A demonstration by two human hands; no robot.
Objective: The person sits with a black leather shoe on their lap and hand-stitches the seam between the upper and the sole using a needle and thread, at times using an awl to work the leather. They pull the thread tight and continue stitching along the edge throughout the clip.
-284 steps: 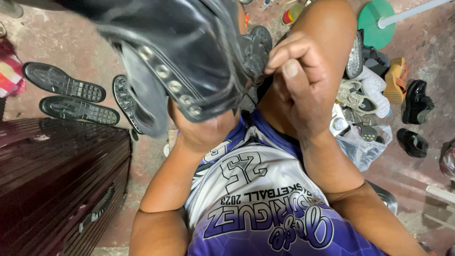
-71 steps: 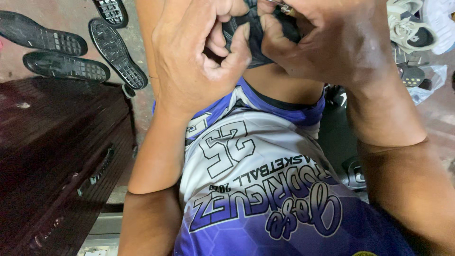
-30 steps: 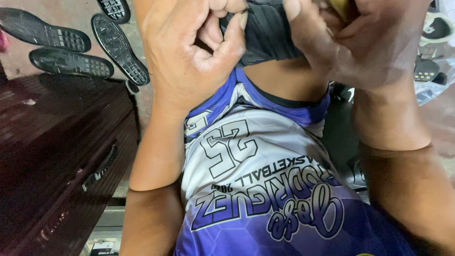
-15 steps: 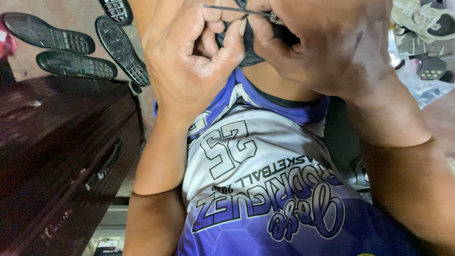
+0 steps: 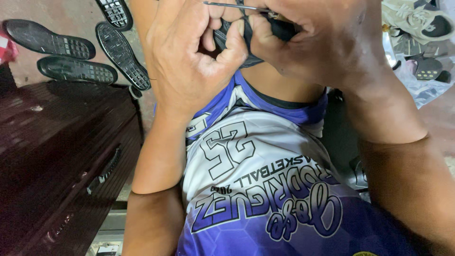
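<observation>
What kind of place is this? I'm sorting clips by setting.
Probably a shoe repair spot. Loose black shoe soles lie on the concrete floor, worn sneakers are piled at the right, and both hands work a thin needle into dark shoe material.

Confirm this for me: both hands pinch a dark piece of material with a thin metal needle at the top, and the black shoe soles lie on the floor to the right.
Wrong side. In the head view, the black shoe soles lie on the floor at the left. The rest holds: left hand and right hand pinch the dark material, needle at the top.
</observation>
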